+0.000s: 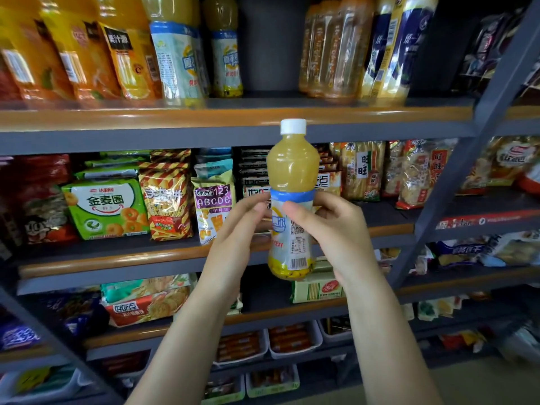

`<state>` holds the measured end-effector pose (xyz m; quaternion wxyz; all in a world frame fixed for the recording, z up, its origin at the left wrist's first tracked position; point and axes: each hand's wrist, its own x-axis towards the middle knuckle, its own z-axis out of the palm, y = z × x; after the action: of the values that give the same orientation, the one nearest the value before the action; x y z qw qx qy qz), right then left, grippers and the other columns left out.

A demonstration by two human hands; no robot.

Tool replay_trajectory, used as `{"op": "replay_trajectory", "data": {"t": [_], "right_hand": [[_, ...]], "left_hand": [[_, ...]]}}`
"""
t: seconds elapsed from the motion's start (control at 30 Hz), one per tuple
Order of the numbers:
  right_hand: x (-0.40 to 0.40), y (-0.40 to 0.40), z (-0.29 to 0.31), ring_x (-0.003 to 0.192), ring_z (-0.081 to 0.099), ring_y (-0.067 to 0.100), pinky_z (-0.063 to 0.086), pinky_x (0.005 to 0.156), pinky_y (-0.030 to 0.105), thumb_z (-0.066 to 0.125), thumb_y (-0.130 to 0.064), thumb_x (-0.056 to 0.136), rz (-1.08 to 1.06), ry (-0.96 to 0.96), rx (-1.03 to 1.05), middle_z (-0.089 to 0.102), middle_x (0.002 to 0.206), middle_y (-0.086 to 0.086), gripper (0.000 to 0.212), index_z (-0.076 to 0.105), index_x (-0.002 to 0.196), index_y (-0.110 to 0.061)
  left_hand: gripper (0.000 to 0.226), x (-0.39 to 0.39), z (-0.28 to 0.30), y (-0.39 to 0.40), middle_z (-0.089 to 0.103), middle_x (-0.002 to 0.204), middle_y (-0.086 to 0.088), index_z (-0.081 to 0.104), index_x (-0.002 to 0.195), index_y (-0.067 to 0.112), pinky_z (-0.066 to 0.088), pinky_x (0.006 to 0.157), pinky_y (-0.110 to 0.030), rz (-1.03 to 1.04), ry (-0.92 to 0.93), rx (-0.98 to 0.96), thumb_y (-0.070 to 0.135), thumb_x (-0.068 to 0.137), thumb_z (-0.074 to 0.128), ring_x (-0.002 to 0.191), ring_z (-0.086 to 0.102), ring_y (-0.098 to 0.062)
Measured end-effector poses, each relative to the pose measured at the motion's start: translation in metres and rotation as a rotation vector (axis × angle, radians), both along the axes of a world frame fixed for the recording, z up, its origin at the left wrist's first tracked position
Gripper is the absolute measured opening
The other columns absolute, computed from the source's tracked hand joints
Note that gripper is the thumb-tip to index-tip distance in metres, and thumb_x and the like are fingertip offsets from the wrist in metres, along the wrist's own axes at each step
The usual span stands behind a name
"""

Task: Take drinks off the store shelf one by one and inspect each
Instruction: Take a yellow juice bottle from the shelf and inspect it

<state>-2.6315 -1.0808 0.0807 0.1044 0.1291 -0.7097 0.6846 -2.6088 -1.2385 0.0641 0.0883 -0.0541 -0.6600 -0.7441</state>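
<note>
A yellow juice bottle (293,171) with a white cap and a pale blue-banded label stands upright in the air in front of the shelves. My right hand (330,229) grips its label from the right, thumb across the front. My left hand (236,229) touches the label from the left with its fingertips. Two bottles of the same drink (226,54) stand on the top shelf (233,118), with an empty gap to their right.
Orange juice bottles (87,54) fill the top shelf's left, amber tea bottles (333,48) its right. Snack bags (108,209) crowd the middle shelves. White bins of sausages (292,340) sit low down. A grey shelf post (467,156) slants on the right.
</note>
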Motion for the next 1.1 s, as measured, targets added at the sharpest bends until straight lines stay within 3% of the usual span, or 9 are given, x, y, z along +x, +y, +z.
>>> {"op": "replay_trajectory", "data": {"t": [0.17,0.23,0.3,0.4,0.57,0.7,0.83,0.97,1.1], "right_hand": [[-0.002,0.002,-0.014,0.088,0.071,0.009,0.059,0.072,0.035,0.088,-0.032,0.077,0.006,0.047,0.172,0.075,0.105,-0.007,0.035,0.077,0.110,-0.028],[-0.002,0.000,-0.018,0.064,0.070,0.011,0.052,0.052,0.023,0.086,-0.020,0.080,0.047,-0.003,0.153,0.075,0.099,0.004,0.038,0.073,0.115,-0.028],[-0.003,-0.004,-0.022,0.058,0.072,0.019,0.055,0.049,0.029,0.084,-0.019,0.081,0.044,0.001,0.157,0.072,0.100,0.016,0.041,0.071,0.120,-0.024],[-0.005,-0.009,-0.026,0.068,0.075,0.025,0.062,0.062,0.039,0.080,-0.028,0.084,0.063,0.033,0.115,0.069,0.106,0.020,0.037,0.070,0.118,-0.019],[-0.006,-0.008,-0.033,0.122,0.064,0.026,0.054,0.099,0.052,0.069,-0.066,0.082,0.161,-0.005,-0.021,0.064,0.135,0.001,0.057,0.064,0.131,-0.037],[0.000,-0.007,-0.032,0.135,0.053,0.022,0.040,0.113,0.056,0.070,-0.063,0.083,0.224,0.000,-0.130,0.060,0.142,-0.002,0.067,0.056,0.140,-0.032],[0.003,-0.006,-0.026,0.136,0.053,0.021,0.040,0.114,0.054,0.075,-0.057,0.081,0.219,-0.009,-0.190,0.059,0.143,-0.001,0.075,0.052,0.145,-0.027],[0.006,-0.006,-0.021,0.124,0.064,0.022,0.053,0.101,0.046,0.069,-0.050,0.088,0.189,-0.001,-0.203,0.067,0.133,-0.001,0.049,0.060,0.133,-0.031],[0.012,-0.008,-0.015,0.092,0.076,0.025,0.062,0.072,0.036,0.056,-0.054,0.086,0.165,-0.043,-0.147,0.076,0.111,0.005,0.043,0.064,0.122,-0.032]], "left_hand": [[0.041,-0.004,0.012,-0.005,0.073,0.101,0.016,0.063,0.127,0.036,0.060,0.077,-0.044,-0.020,0.003,0.030,0.056,0.098,0.040,0.096,0.070,-0.009],[0.046,-0.004,0.013,-0.002,0.074,0.099,0.018,0.065,0.124,0.032,0.061,0.080,-0.047,-0.072,-0.040,0.049,0.057,0.096,0.037,0.095,0.071,-0.007],[0.040,-0.003,0.009,0.001,0.074,0.107,0.011,0.064,0.127,0.032,0.060,0.086,-0.052,-0.082,-0.050,0.093,0.050,0.103,0.038,0.103,0.070,-0.011],[0.042,-0.002,0.000,0.003,0.067,0.129,-0.004,0.054,0.141,0.029,0.057,0.092,-0.056,-0.076,-0.009,0.174,0.044,0.103,0.043,0.118,0.064,-0.022],[0.043,-0.006,-0.008,0.005,0.057,0.143,-0.002,0.052,0.144,0.024,0.051,0.103,-0.054,-0.149,0.108,0.182,0.029,0.102,0.046,0.132,0.055,-0.025],[0.044,-0.005,-0.006,0.010,0.062,0.138,0.008,0.048,0.146,0.020,0.049,0.105,-0.033,-0.168,0.148,0.174,0.023,0.102,0.048,0.129,0.057,-0.013],[0.048,-0.005,-0.008,0.010,0.056,0.145,0.012,0.047,0.148,0.029,0.041,0.112,-0.037,-0.174,0.155,0.109,0.029,0.100,0.050,0.136,0.050,-0.010],[0.063,-0.005,-0.008,0.009,0.057,0.141,0.019,0.044,0.147,0.038,0.047,0.102,-0.027,-0.178,0.188,-0.022,0.024,0.090,0.068,0.128,0.055,-0.002],[0.069,-0.012,-0.009,0.000,0.064,0.132,0.007,0.049,0.146,0.026,0.051,0.093,-0.025,-0.050,0.280,-0.208,0.029,0.083,0.077,0.115,0.063,-0.006]]}}
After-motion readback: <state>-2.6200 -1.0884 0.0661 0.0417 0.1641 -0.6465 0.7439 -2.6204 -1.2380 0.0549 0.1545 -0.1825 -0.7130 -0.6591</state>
